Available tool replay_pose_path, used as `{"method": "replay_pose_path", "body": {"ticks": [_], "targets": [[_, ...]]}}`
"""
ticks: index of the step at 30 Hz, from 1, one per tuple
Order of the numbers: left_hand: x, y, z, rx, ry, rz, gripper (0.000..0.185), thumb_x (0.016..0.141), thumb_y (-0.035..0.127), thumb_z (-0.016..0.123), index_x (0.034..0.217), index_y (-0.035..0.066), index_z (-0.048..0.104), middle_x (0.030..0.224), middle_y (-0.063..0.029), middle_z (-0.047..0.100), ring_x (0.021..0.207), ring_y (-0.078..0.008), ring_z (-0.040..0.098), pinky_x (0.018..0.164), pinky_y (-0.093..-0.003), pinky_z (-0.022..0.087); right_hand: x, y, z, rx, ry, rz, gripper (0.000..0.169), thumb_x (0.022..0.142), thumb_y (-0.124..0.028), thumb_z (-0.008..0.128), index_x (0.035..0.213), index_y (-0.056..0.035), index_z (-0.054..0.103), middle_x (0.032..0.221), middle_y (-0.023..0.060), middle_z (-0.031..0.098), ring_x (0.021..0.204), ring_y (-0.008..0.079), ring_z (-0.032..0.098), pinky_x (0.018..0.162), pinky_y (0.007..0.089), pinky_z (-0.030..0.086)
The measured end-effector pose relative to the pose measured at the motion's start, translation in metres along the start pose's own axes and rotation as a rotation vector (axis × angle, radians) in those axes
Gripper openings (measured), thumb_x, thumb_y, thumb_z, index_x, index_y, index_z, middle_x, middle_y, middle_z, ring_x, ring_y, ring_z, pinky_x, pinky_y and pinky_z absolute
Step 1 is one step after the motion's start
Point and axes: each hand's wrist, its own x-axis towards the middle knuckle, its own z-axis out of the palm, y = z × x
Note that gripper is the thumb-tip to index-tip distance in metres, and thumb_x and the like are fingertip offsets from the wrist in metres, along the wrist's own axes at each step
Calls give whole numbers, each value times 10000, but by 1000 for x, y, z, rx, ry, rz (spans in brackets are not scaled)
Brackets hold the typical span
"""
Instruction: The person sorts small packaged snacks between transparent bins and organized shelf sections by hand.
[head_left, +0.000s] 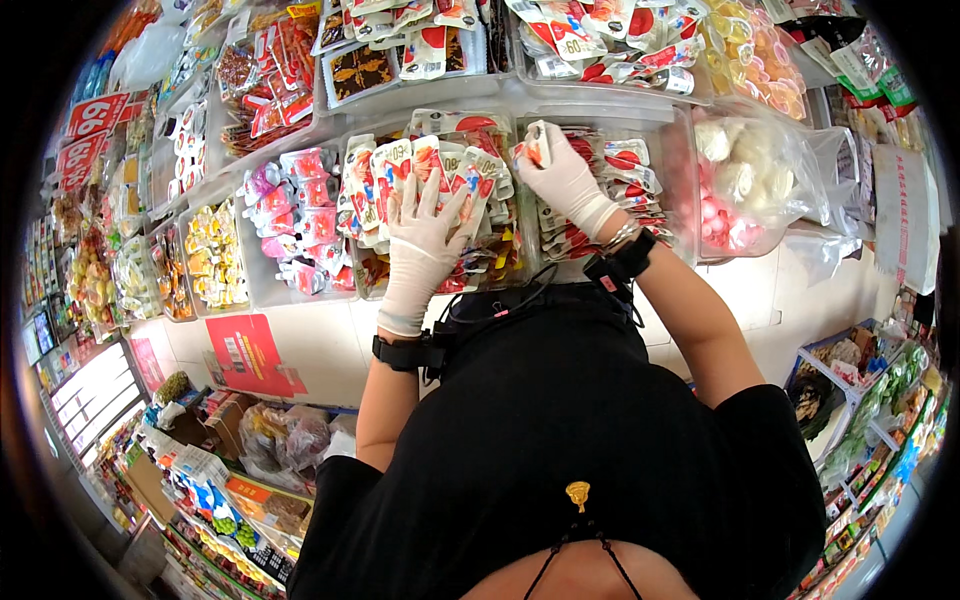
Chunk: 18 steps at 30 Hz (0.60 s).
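Note:
White gloves cover both hands. My left hand (425, 240) lies with its fingers spread on top of red and white snack packets (391, 169) heaped in a clear plastic bin. To its right, my right hand (562, 174) has its fingers closed on a small red and white snack packet (537, 144). That hand is above the left part of the neighbouring bin (679, 161), where similar packets (628, 169) are stacked in rows. Black bands with cables are around both wrists.
Pink and purple jelly cups (307, 210) fill a bin at the left. A bin with pink sweets and a clear plastic bag (757, 165) stands at the right. More snack bins (420, 94) line the far side. Behind are crates (840, 375) and boxes (229, 424).

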Motion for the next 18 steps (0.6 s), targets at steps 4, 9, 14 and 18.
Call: {"method": "replay_pose_path", "body": {"ticks": [4, 9, 14, 18], "targets": [[1, 1, 0, -9, 12, 26, 532, 821, 369, 625, 1330, 255, 519, 1452, -136, 368, 1367, -394, 264, 1092, -567, 202, -5, -15, 11, -272, -151, -49, 414, 856, -278, 606, 1161, -57, 435, 1062, 228, 571, 891, 396, 611, 725, 470, 508], [0, -1, -2, 39, -2, 40, 538, 806, 340, 627, 1322, 225, 523, 1448, -138, 375, 1354, -409, 277, 1097, -554, 197, 3, 11, 29, -592, -148, -215, 418, 809, -283, 636, 1108, -43, 471, 1032, 172, 526, 991, 380, 561, 781, 449, 498], [0, -4, -6, 15, -83, 28, 585, 797, 342, 634, 1352, 228, 491, 1468, -142, 341, 1372, -388, 246, 1111, -536, 184, -6, 43, -33, -465, -376, -113, 833, 724, -460, 676, 1360, -3, 395, 1357, 242, 434, 1236, 379, 440, 1027, 418, 389], [9, 8, -26, 24, -75, 34, 594, 809, 337, 637, 1359, 184, 474, 1466, -156, 330, 1372, -386, 248, 1101, -534, 209, -16, 101, -106, -590, -278, 350, 761, 702, -502, 679, 1326, -112, 483, 1315, 229, 502, 1222, 373, 475, 1011, 416, 398]]}}
